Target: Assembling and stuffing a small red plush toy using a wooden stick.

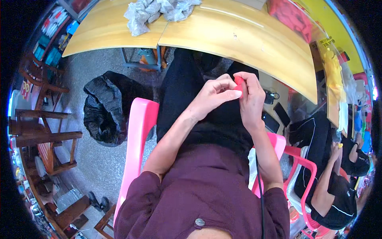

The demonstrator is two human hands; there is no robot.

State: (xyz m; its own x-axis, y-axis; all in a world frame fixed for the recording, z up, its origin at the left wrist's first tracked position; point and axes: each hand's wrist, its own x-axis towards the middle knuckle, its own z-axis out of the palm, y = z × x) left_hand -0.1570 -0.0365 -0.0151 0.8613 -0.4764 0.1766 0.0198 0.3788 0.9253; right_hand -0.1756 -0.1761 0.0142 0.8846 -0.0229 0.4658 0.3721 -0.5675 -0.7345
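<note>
Above my lap, both hands meet at a small bright red piece (238,84), soft-looking and mostly covered by fingers, so its kind does not show. My left hand (217,95) pinches it from the left between thumb and forefinger. From the right, my right hand (252,97) has its fingers curled round it, with its thumb hidden behind the piece. Just beyond my hands runs the near edge of a pale wooden table (223,36).
Transparent bags of greyish contents (155,12) lie at the table's far left. On the floor to my left slumps an open black bag (104,107). Pink chair arms (137,131) flank me. At right, a co-worker in black (336,195) sits by a red heap (292,18) on the table.
</note>
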